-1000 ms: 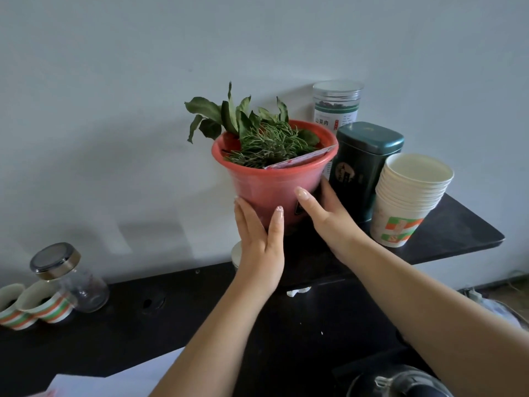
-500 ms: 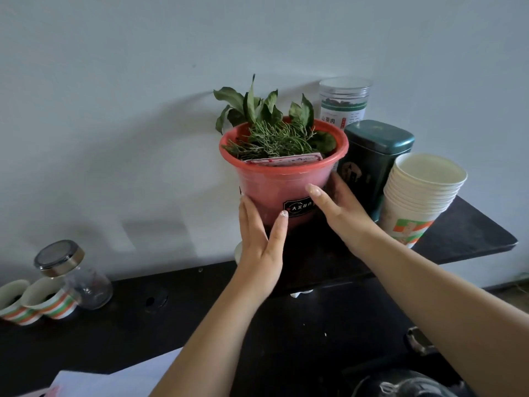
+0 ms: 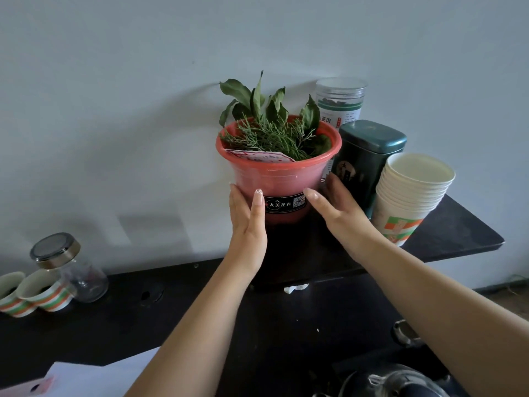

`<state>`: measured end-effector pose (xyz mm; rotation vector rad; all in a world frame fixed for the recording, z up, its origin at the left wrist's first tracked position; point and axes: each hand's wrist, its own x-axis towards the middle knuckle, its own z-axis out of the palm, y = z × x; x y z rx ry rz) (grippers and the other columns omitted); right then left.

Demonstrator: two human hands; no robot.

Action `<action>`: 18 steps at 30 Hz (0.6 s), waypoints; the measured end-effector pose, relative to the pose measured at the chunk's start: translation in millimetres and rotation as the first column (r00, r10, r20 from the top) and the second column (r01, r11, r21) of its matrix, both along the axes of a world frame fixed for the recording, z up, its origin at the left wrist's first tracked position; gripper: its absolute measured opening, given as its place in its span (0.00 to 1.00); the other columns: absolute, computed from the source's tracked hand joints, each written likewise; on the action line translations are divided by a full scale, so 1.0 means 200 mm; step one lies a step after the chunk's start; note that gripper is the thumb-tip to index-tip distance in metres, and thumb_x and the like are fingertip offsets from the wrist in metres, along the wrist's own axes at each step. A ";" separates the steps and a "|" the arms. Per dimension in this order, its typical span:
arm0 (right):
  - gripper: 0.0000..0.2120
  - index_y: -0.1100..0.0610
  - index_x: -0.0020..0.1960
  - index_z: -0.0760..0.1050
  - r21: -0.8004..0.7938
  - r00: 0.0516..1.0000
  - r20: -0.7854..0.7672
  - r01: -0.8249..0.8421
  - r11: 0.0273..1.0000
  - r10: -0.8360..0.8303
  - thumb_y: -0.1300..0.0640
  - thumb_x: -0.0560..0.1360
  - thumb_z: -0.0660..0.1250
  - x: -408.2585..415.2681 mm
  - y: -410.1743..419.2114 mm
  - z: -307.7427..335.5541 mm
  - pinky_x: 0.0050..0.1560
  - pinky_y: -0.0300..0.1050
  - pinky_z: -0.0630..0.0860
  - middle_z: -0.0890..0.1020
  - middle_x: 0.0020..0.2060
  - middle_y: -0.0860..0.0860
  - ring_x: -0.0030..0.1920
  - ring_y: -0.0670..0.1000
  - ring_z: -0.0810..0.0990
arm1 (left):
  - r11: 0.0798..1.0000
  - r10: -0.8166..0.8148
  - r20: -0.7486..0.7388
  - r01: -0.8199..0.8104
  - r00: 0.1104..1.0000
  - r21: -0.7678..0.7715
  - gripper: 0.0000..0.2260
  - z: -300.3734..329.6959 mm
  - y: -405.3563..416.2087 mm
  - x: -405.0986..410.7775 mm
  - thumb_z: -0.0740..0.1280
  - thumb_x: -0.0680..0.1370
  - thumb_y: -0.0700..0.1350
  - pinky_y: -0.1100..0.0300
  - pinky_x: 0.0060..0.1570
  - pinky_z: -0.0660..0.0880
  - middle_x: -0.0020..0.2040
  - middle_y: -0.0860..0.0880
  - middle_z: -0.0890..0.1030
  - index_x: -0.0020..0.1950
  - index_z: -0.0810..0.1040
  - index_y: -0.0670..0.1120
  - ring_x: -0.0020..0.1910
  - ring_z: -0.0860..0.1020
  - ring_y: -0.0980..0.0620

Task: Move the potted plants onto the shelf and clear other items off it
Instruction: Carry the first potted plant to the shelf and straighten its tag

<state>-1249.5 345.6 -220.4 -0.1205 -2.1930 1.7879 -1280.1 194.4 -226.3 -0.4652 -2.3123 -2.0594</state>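
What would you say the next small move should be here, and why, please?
Probably let go of the red pot: it appears to sit on the shelf with both the left hand and right hand flat against it. The green tin, clear jar and paper cups await clearing.

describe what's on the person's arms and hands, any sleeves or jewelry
Both forearms are bare, with no sleeves, watch or bracelets in view. The left hand and right hand wear no rings or gloves that show. The fingernails are long with pale polish, and the left thumbnail looks decorated.
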 end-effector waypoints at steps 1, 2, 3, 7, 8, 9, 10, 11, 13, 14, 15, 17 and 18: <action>0.53 0.50 0.73 0.58 -0.008 1.000 0.013 -0.004 1.000 0.004 0.26 0.57 0.68 -0.01 0.00 0.01 0.73 0.52 0.60 0.68 0.71 0.47 0.72 0.45 0.64 | 1.000 0.002 0.013 -0.002 1.000 0.014 0.36 0.00 0.00 0.01 0.49 0.74 0.63 0.54 0.76 0.46 0.78 0.50 0.48 0.76 0.45 0.47 0.76 0.48 0.56; 0.50 0.50 0.73 0.60 -0.018 1.000 0.019 -0.014 1.000 0.015 0.27 0.58 0.67 -0.02 0.00 0.01 0.73 0.52 0.61 0.70 0.70 0.47 0.71 0.45 0.66 | 1.000 0.007 0.028 -0.008 1.000 0.027 0.32 0.00 0.01 0.01 0.49 0.77 0.61 0.57 0.75 0.44 0.78 0.50 0.47 0.76 0.44 0.48 0.76 0.47 0.57; 0.47 0.50 0.72 0.62 -0.029 0.999 0.017 -0.027 0.999 0.028 0.29 0.59 0.67 -0.03 -0.01 0.02 0.72 0.51 0.63 0.72 0.68 0.47 0.69 0.45 0.68 | 0.999 0.007 0.046 -0.009 0.999 0.036 0.29 0.01 0.02 0.03 0.49 0.79 0.58 0.60 0.74 0.43 0.78 0.51 0.45 0.76 0.42 0.48 0.76 0.46 0.57; 0.41 0.52 0.70 0.65 -0.048 0.998 0.016 -0.056 0.997 0.057 0.35 0.62 0.68 -0.03 -0.05 0.03 0.71 0.49 0.65 0.76 0.64 0.47 0.66 0.44 0.73 | 1.000 -0.011 0.087 0.010 0.996 0.011 0.28 0.01 0.02 0.05 0.46 0.80 0.57 0.60 0.72 0.43 0.77 0.54 0.43 0.75 0.39 0.50 0.75 0.45 0.60; 0.39 0.53 0.70 0.66 -0.058 0.999 0.007 -0.050 0.997 0.050 0.37 0.64 0.68 -0.03 -0.05 0.02 0.71 0.49 0.66 0.77 0.64 0.47 0.65 0.44 0.73 | 1.000 -0.008 0.088 0.008 0.996 0.000 0.29 0.01 0.02 0.05 0.46 0.79 0.58 0.59 0.72 0.42 0.77 0.55 0.43 0.75 0.39 0.51 0.74 0.45 0.61; 0.36 0.54 0.69 0.66 -0.068 0.999 -0.001 -0.045 0.997 0.045 0.40 0.66 0.68 -0.02 -0.05 0.02 0.70 0.49 0.66 0.77 0.63 0.48 0.64 0.45 0.74 | 1.000 -0.006 0.086 0.006 0.996 -0.005 0.30 0.01 0.02 0.06 0.47 0.78 0.61 0.59 0.72 0.43 0.77 0.55 0.43 0.75 0.39 0.51 0.72 0.46 0.64; 0.34 0.54 0.69 0.67 -0.077 0.999 -0.008 -0.044 0.996 0.044 0.41 0.66 0.68 -0.01 -0.05 0.02 0.70 0.50 0.67 0.78 0.63 0.48 0.64 0.45 0.74 | 1.000 -0.004 0.086 0.005 0.996 -0.012 0.33 0.01 0.02 0.07 0.47 0.76 0.63 0.59 0.72 0.43 0.77 0.56 0.43 0.75 0.39 0.52 0.70 0.47 0.66; 0.35 0.54 0.68 0.67 -0.084 0.999 -0.011 -0.046 0.995 0.046 0.41 0.66 0.68 0.00 -0.05 0.02 0.70 0.50 0.67 0.78 0.62 0.48 0.64 0.45 0.75 | 1.000 -0.003 0.088 0.004 0.996 -0.018 0.35 0.01 0.02 0.07 0.46 0.73 0.64 0.58 0.72 0.43 0.77 0.56 0.44 0.75 0.39 0.52 0.68 0.48 0.67; 0.37 0.54 0.68 0.67 -0.093 0.998 -0.020 -0.056 0.994 0.055 0.39 0.64 0.68 0.02 -0.05 0.02 0.70 0.49 0.67 0.78 0.62 0.48 0.64 0.45 0.75 | 1.000 0.002 0.089 0.000 0.996 -0.021 0.36 0.01 0.02 0.08 0.46 0.70 0.64 0.56 0.73 0.44 0.77 0.57 0.44 0.75 0.39 0.53 0.71 0.48 0.65; 0.37 0.54 0.68 0.67 -0.096 0.998 -0.025 -0.060 0.994 0.058 0.38 0.64 0.68 0.02 -0.05 0.01 0.70 0.50 0.67 0.78 0.63 0.48 0.64 0.45 0.75 | 1.000 0.006 0.087 -0.005 0.996 -0.020 0.36 0.00 0.02 0.08 0.45 0.70 0.64 0.55 0.74 0.44 0.77 0.56 0.44 0.75 0.39 0.53 0.73 0.48 0.63; 0.38 0.54 0.68 0.67 -0.098 0.998 -0.028 -0.063 0.993 0.061 0.38 0.64 0.68 0.02 -0.05 0.01 0.70 0.50 0.67 0.78 0.63 0.48 0.64 0.45 0.75 | 1.000 0.012 0.083 -0.010 0.996 -0.022 0.36 0.00 0.02 0.08 0.45 0.70 0.64 0.54 0.74 0.44 0.77 0.56 0.45 0.75 0.39 0.53 0.74 0.48 0.61; 0.38 0.53 0.68 0.67 -0.098 0.997 -0.031 -0.068 0.993 0.065 0.37 0.63 0.68 0.02 -0.05 0.02 0.70 0.51 0.67 0.78 0.62 0.48 0.64 0.45 0.75 | 0.999 0.025 0.078 -0.023 0.997 -0.028 0.36 0.01 0.02 0.09 0.46 0.70 0.63 0.54 0.74 0.44 0.77 0.56 0.45 0.75 0.39 0.52 0.75 0.48 0.60; 0.38 0.53 0.68 0.67 -0.094 0.997 -0.030 -0.069 0.993 0.067 0.37 0.64 0.68 0.03 -0.05 0.02 0.70 0.51 0.67 0.78 0.62 0.48 0.64 0.45 0.75 | 0.999 0.028 0.079 -0.025 0.996 -0.032 0.36 0.01 0.02 0.09 0.46 0.70 0.63 0.54 0.74 0.44 0.77 0.56 0.44 0.75 0.39 0.52 0.75 0.47 0.60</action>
